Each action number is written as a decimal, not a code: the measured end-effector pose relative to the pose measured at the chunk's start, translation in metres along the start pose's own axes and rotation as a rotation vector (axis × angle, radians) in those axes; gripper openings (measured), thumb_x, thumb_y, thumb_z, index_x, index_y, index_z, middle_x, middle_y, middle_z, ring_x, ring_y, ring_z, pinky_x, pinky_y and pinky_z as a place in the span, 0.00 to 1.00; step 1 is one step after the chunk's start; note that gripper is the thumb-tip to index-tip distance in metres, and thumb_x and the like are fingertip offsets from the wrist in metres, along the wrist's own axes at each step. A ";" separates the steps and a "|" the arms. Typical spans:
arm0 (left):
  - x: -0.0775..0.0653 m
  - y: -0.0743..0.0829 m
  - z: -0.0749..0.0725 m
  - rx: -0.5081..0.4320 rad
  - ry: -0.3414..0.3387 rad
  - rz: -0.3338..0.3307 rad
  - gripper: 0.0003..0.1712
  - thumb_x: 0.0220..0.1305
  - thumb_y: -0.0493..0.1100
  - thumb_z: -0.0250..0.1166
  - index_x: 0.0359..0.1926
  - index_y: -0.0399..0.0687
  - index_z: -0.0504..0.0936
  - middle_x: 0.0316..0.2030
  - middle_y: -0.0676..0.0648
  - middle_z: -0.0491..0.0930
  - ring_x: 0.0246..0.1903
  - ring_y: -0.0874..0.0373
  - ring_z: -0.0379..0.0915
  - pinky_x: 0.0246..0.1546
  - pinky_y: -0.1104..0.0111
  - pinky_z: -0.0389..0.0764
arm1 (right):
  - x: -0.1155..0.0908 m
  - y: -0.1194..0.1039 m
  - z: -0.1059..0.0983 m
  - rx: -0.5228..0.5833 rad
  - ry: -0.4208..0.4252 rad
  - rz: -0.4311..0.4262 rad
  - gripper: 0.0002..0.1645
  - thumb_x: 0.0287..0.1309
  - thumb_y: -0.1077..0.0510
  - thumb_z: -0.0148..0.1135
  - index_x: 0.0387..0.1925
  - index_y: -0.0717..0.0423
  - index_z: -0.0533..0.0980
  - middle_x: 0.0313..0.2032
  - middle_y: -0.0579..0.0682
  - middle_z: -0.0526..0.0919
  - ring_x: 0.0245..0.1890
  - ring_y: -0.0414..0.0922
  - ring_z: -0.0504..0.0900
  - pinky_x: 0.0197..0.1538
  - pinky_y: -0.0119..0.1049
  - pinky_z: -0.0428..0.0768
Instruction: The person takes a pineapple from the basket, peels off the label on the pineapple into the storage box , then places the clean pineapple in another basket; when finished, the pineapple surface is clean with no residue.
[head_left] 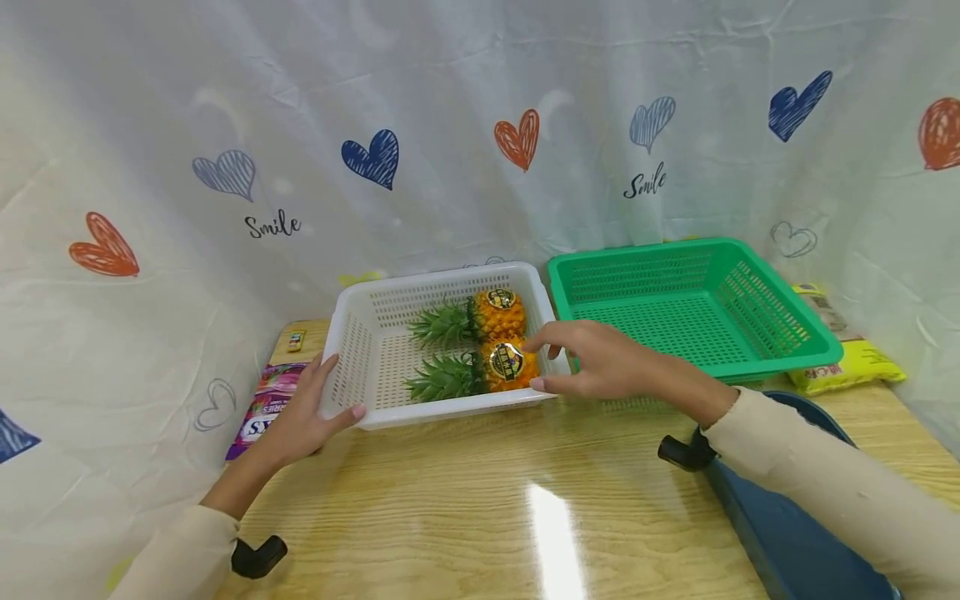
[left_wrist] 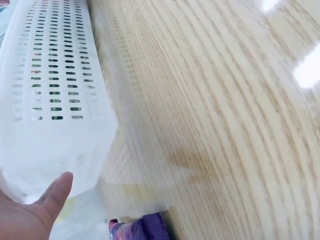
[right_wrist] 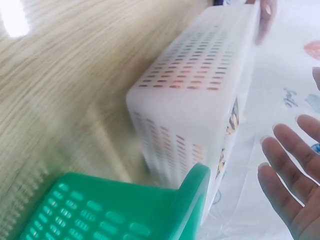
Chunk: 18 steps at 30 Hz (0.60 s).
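Observation:
A white perforated basket (head_left: 390, 416) stands on the table. Two small orange pineapples (head_left: 501, 314) with black-and-gold labels lie side by side at its right end, green crowns toward the left. At the basket's left front corner is my left hand (head_left: 303, 417), fingers extended along the side and thumb at the front rim. In the left wrist view its thumb (left_wrist: 57, 192) lies against the white end wall. My right hand (head_left: 592, 358) reaches over the right front corner, with nothing between its spread fingers. The right wrist view shows those fingers (right_wrist: 282, 162) apart from the basket.
A green basket (head_left: 813, 354) stands close against the white one's right side. Yellow packaging (head_left: 862, 367) lies partly beneath it. A dark blue tray (head_left: 795, 533) sits at the front right, below my right sleeve. Left are a purple packet (head_left: 258, 417) and a tiny yellow packet (head_left: 296, 341).

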<state>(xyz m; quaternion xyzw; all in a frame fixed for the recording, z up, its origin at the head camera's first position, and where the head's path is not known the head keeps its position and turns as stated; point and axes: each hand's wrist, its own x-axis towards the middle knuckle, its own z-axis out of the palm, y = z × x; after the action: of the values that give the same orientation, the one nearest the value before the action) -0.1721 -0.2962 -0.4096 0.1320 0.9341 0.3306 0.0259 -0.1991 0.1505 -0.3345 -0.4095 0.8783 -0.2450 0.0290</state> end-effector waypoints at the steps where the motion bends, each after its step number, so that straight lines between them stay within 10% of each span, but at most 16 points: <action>1: 0.000 0.000 0.000 -0.007 0.001 -0.001 0.58 0.64 0.55 0.66 0.79 0.35 0.41 0.75 0.26 0.35 0.68 0.25 0.49 0.58 0.27 0.60 | 0.002 0.000 0.000 0.010 -0.002 0.004 0.28 0.65 0.42 0.65 0.61 0.52 0.77 0.56 0.48 0.82 0.49 0.46 0.82 0.47 0.45 0.81; 18: -0.001 0.000 0.000 -0.057 0.020 -0.061 0.61 0.60 0.55 0.72 0.79 0.38 0.43 0.75 0.26 0.36 0.67 0.26 0.52 0.60 0.29 0.62 | 0.062 0.022 -0.018 0.121 -0.081 0.080 0.26 0.62 0.46 0.69 0.57 0.53 0.79 0.52 0.53 0.83 0.45 0.47 0.84 0.49 0.42 0.82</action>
<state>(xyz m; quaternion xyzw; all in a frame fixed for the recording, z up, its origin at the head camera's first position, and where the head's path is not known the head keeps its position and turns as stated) -0.1712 -0.2967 -0.4101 0.0994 0.9281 0.3574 0.0303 -0.2606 0.1241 -0.3193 -0.3811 0.8758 -0.2793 0.0991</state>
